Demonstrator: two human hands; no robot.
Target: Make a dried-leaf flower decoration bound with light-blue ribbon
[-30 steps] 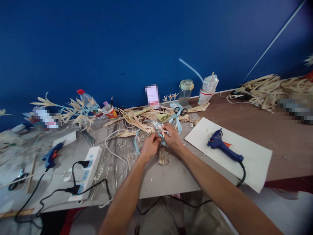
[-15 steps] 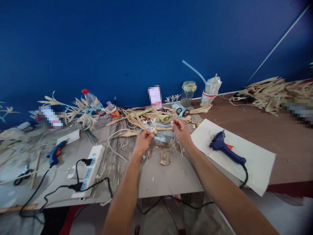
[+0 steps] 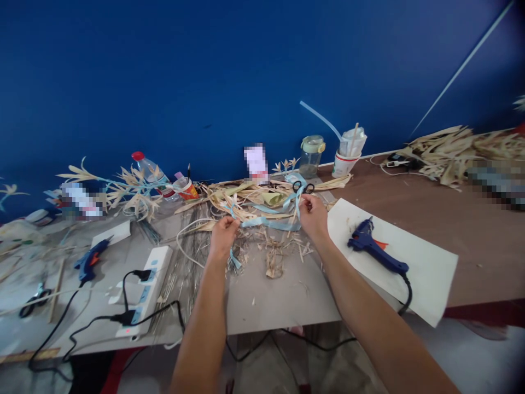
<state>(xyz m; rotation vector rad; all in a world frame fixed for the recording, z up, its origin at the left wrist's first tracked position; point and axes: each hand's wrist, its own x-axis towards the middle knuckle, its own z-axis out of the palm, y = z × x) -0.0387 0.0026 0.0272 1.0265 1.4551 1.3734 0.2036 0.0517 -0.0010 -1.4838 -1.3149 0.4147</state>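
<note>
My left hand (image 3: 224, 236) is closed in a pinch on a small corn-husk flower (image 3: 230, 206), whose pale petals rise above the fingers. Its light-blue stem (image 3: 234, 259) shows below the hand. From these fingers a light-blue ribbon (image 3: 266, 223) stretches across to the right. My right hand (image 3: 315, 216) pinches the ribbon between thumb and fingers, and part of it runs upward from there. Just behind the right hand lie black-handled scissors (image 3: 303, 187). Loose dried husks (image 3: 246, 191) are heaped beyond both hands.
At right, a blue glue gun (image 3: 377, 247) rests on white board (image 3: 426, 268). Another glue gun (image 3: 91, 260), a power strip (image 3: 151, 284) and cords are at left. Husk scraps (image 3: 274, 260) lie in front. A jar (image 3: 311, 157) and paper cup (image 3: 344, 164) stand behind.
My hands have moved apart, the left toward the left and nearer me. The ribbon between them, slack and bunched before, is now drawn out longer. The view has shifted slightly.
</note>
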